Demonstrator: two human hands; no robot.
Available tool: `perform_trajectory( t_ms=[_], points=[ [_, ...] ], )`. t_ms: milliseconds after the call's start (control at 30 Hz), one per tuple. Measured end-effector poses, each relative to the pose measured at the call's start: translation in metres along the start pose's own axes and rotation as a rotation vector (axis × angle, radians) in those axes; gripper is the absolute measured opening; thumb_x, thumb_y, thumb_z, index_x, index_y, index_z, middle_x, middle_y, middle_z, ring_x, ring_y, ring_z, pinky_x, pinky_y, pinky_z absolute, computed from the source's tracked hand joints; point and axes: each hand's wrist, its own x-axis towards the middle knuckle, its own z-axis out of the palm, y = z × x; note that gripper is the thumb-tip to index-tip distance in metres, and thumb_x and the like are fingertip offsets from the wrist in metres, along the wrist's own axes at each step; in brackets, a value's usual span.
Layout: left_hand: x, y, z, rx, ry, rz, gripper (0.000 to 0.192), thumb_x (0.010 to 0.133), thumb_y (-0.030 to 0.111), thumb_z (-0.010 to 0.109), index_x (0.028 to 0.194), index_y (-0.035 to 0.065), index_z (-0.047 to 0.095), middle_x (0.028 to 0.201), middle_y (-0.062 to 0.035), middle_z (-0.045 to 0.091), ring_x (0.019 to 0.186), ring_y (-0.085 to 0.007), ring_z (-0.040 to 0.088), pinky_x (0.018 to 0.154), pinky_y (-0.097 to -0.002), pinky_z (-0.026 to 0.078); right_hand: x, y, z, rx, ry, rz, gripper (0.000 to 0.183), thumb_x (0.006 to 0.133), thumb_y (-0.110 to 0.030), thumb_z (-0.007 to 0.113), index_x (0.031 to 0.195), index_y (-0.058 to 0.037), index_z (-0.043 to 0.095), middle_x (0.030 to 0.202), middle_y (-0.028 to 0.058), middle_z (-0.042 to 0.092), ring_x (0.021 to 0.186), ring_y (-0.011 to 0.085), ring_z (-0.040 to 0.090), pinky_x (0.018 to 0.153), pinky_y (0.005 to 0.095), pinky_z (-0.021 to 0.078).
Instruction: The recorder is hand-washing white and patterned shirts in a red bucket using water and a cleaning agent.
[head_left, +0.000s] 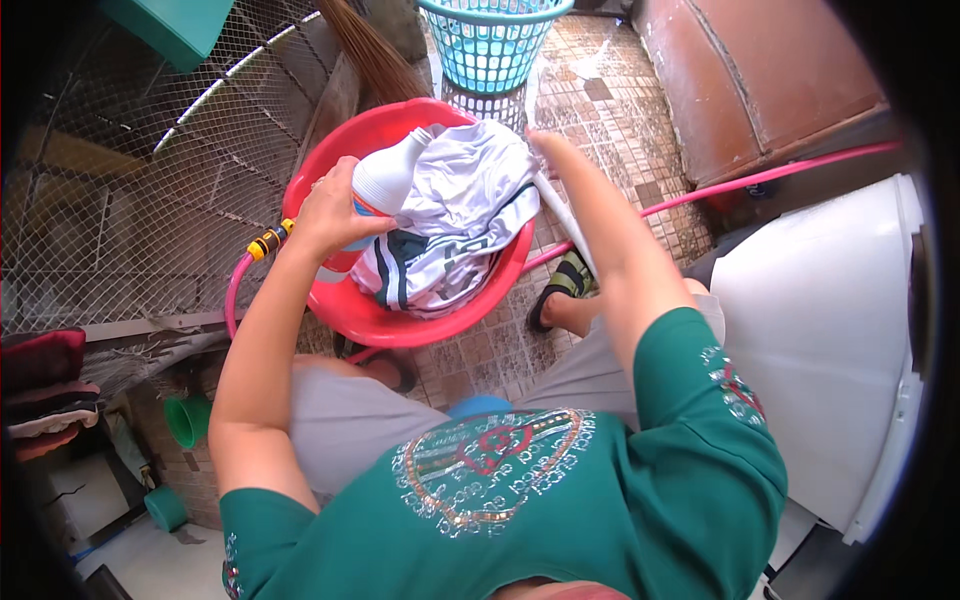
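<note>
A white plastic bottle (384, 176) with a narrow neck is in my left hand (337, 210), tilted with its neck up and to the right. Below it, a red plastic basin (442, 330) holds a heap of white cloth (469, 172) with dark green stripes and lettering. My right hand (544, 150) is at the basin's right rim, beside the top of a white hose or tube (559, 206); its fingers are mostly hidden behind the wrist, so a grip cannot be made out.
A light blue laundry basket (491, 45) stands beyond the basin, near a stick broom (375, 56). Wire mesh (172, 187) runs along the left. A pink hose (772, 174) crosses the tiled floor behind the basin. A large white appliance (810, 330) stands at the right.
</note>
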Motion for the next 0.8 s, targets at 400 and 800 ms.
perform_trajectory(
  t_ms=[400, 800],
  points=[
    [-0.022, -0.022, -0.031, -0.033, 0.014, -0.065, 0.077, 0.053, 0.032, 0.085, 0.113, 0.0023, 0.046, 0.109, -0.0208, 0.059, 0.105, -0.0370, 0.057, 0.090, -0.0422, 0.045, 0.020, -0.006, 0.000, 1.138, -0.091, -0.330, 0.024, 0.085, -0.016, 0.067, 0.106, -0.0041, 0.062, 0.099, 0.0095, 0.067, 0.089, 0.0206, 0.065, 0.079, 0.0354, 0.0529],
    [-0.020, -0.020, -0.027, -0.021, -0.007, -0.005, 0.074, 0.052, 0.033, 0.084, 0.107, 0.0025, 0.046, 0.106, -0.0227, 0.060, 0.101, -0.0399, 0.058, 0.087, -0.0453, 0.046, -0.024, -0.011, 0.016, 0.406, 0.541, 0.121, 0.094, 0.069, -0.055, 0.076, 0.123, 0.0139, 0.043, 0.120, 0.0295, 0.054, 0.101, 0.0346, 0.061, 0.081, 0.0459, 0.0514]
  ],
)
